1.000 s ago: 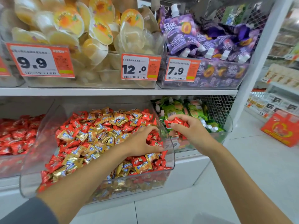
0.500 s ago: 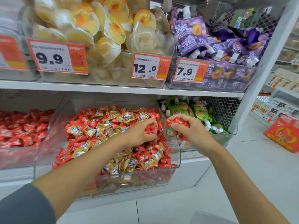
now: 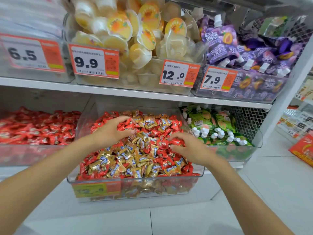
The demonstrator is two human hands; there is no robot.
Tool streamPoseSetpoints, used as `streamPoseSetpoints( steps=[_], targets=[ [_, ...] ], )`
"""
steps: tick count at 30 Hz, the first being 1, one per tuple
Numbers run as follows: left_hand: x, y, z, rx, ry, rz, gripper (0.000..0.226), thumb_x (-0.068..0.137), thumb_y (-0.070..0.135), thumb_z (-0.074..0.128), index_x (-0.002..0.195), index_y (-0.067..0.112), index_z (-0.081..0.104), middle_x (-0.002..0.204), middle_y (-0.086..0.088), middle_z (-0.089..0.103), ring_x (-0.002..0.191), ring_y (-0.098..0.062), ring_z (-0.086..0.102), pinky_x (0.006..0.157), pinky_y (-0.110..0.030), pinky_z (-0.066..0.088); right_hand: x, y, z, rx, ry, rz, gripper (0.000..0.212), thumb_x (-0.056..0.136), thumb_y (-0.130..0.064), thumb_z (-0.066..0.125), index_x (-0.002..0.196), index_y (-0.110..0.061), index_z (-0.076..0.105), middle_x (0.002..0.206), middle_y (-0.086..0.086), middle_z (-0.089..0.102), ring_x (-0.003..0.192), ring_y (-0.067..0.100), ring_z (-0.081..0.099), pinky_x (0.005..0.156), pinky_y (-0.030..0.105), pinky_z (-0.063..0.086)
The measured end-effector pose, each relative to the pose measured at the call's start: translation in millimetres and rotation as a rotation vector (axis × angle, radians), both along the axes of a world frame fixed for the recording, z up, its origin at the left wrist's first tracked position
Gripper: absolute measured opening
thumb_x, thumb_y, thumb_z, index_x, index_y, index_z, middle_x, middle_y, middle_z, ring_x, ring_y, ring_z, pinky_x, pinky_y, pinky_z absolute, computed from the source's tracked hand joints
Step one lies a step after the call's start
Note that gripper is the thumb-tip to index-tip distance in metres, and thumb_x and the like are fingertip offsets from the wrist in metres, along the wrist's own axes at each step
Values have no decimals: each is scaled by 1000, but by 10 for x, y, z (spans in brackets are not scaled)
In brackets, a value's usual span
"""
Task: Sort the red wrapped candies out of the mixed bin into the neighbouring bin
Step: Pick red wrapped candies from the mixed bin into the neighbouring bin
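The clear mixed bin [image 3: 135, 185] on the lower shelf holds a heap of red and gold wrapped candies [image 3: 140, 155]. My left hand [image 3: 111, 131] reaches into its back left part, fingers curled round a clump of red candies [image 3: 126, 124]. My right hand [image 3: 188, 148] is over the right side of the heap and holds a handful of red candies [image 3: 177, 142]. The neighbouring bin [image 3: 25, 155] to the left is filled with red candies only [image 3: 37, 128].
Right of the mixed bin stands a bin of green spouted pouches [image 3: 215, 126]. The shelf above [image 3: 135, 94] carries bins of jelly cups [image 3: 135, 39] and purple pouches [image 3: 245, 53] with orange price tags. White floor tiles lie below; a red box [image 3: 303, 148] sits at far right.
My head has turned left, so the bins sit further right in view. My left hand moved to the back left of the heap. My right hand came from the bin's right edge to over the candies.
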State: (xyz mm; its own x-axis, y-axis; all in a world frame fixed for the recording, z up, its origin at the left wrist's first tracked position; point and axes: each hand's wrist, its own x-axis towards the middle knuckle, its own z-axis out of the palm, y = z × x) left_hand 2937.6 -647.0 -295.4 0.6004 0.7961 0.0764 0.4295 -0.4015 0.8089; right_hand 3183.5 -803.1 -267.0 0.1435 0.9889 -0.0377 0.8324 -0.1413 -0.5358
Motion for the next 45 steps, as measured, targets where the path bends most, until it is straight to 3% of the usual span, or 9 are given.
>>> streamPoseSetpoints(
  steps=[6,13,17,22,26,34,37,41,45],
  targets=[
    [-45,-35,-14,29,59,-59,57,85,42,66,137,25,49,140,6,50,125,-14,50,108,-36,40,-72,134,-275,-142,-46,45,50,85,-47,69,128,-31,50,133,-3,45,122,16,45,103,33,40],
    [44,-54,-14,50,84,-55,59,87,40,66,140,22,46,145,5,46,129,-21,47,100,-28,39,-153,192,-296,-181,-4,99,71,74,-54,76,136,-38,45,144,-6,39,132,14,38,109,32,36],
    [68,-53,-48,21,97,-61,68,81,48,66,141,25,45,146,11,42,135,-13,40,111,-32,34,-182,233,-271,-106,69,69,43,75,-42,81,111,-33,60,112,-17,53,108,9,49,81,20,40],
    [62,-39,-57,-5,90,-73,63,83,47,67,138,26,47,142,4,49,130,-18,47,110,-39,38,-249,252,-333,-163,41,117,62,76,-50,76,131,-35,52,137,-3,42,127,14,40,102,26,34],
    [53,-48,-63,-19,93,-70,64,82,47,67,139,25,47,144,-2,47,132,-25,44,110,-42,38,-272,283,-332,-62,143,91,40,80,-39,77,115,-29,60,127,-5,52,115,12,50,93,23,40],
    [-15,-43,-29,-15,56,-51,64,83,46,67,139,24,47,143,4,48,130,-17,47,110,-39,38,-211,286,-83,213,377,-5,4,90,-12,67,92,-14,70,76,-12,67,41,12,47,46,11,33],
    [-43,-61,-1,-16,48,-60,70,77,54,65,138,25,47,144,1,47,131,-21,46,109,-44,39,-226,320,-52,219,500,-55,9,89,-17,69,97,-22,71,94,-11,67,51,-10,56,44,6,38],
    [-70,-82,38,-33,10,-50,61,83,44,67,137,24,48,139,-8,52,127,-33,47,103,-45,42,-321,320,-30,232,448,-31,10,90,-15,68,98,-21,70,100,-2,67,49,12,58,44,15,37],
    [-112,-122,92,-3,-39,-68,38,89,32,66,125,28,56,105,17,59,86,1,56,76,-16,43,-440,340,-14,269,338,-28,9,92,-16,65,99,-21,68,111,-13,64,40,3,44,44,14,36]
  ],
)
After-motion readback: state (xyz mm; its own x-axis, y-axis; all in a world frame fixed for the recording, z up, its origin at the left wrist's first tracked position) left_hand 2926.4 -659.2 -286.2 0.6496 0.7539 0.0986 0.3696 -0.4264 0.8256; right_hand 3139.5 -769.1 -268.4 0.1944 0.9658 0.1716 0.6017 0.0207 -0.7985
